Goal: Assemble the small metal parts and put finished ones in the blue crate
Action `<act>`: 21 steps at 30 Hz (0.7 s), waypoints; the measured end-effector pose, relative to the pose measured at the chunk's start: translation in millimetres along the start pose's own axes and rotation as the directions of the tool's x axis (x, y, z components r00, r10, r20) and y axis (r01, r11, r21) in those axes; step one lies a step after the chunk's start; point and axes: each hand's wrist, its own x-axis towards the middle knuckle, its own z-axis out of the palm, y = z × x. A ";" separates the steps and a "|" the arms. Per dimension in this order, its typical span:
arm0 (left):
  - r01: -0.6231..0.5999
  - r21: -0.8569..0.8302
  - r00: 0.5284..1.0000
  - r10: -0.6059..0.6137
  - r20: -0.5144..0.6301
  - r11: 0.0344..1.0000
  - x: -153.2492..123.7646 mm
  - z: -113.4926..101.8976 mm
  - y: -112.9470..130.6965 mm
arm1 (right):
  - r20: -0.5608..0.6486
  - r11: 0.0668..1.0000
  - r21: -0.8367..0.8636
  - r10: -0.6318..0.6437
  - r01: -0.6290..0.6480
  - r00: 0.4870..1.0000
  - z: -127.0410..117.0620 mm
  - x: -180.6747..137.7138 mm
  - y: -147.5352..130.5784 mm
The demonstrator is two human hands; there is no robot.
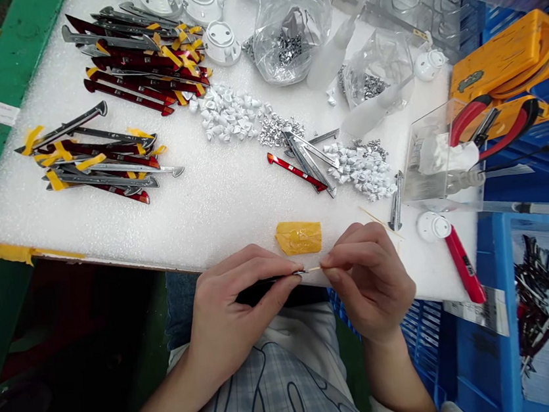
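Near the front edge of the foam-covered table, my left hand (246, 305) pinches a slim dark strip-shaped part (268, 279), mostly hidden by the fingers. Its metallic tip pokes out past my fingertips. Opposite it, my right hand (369, 274) holds a thin pale stick (314, 269), like a toothpick, between thumb and index finger. The stick's end meets the tip of the part. Just beyond both hands lies a yellow taped pad (299, 237) with a glossy wet-looking patch. Loose red and grey strips (307, 166) rest farther up the table.
Piles of taped strips (101, 159) lie at left. Small white pieces (229, 112) and metal bits (280, 129) are heaped mid-table, near clear bags (291, 39). At right are pliers (483, 122), a clear box (439, 147), a red-handled tool (464, 267) and a blue crate (512, 377).
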 end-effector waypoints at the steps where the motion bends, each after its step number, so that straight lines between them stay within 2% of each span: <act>1: -0.004 0.003 1.000 0.004 0.001 1.000 0.0 0.1 0.0 | 0.006 1.000 0.001 -0.002 0.002 1.000 0.2 0.7 -0.2; 10: -0.041 0.025 0.999 0.041 0.005 0.999 -0.7 0.6 -2.0 | 0.029 1.000 -0.006 -0.026 0.026 0.999 -0.1 3.9 -1.0; 21: -0.030 -0.013 0.999 0.030 -0.024 0.999 -1.3 1.2 -2.7 | 0.021 0.999 -0.026 -0.023 0.024 1.000 -1.8 3.1 0.4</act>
